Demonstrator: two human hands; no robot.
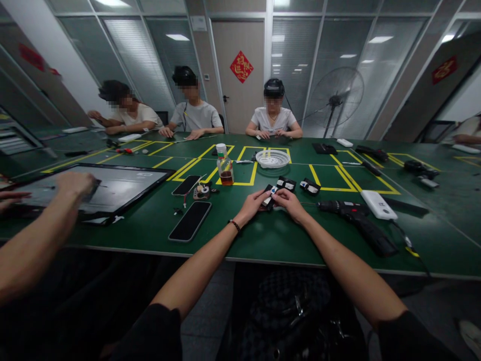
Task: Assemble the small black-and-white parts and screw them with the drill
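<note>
My left hand, with a beaded bracelet at its wrist, is closed on a small black block with a white label. From the other side my right hand pinches the same block near a small blue-and-white spot on its top. The fingers cover part of it, so its exact kind does not show. Just beyond my fingertips lie two similar black blocks, one black block touching or nearly touching my reach and another black block farther right.
Right of my hands lie a black power drill and a white power bank with a cable. Leftward are a phone, a second phone, a bottle and a neighbour's arm over a large panel. A white basket stands ahead; several people sit around.
</note>
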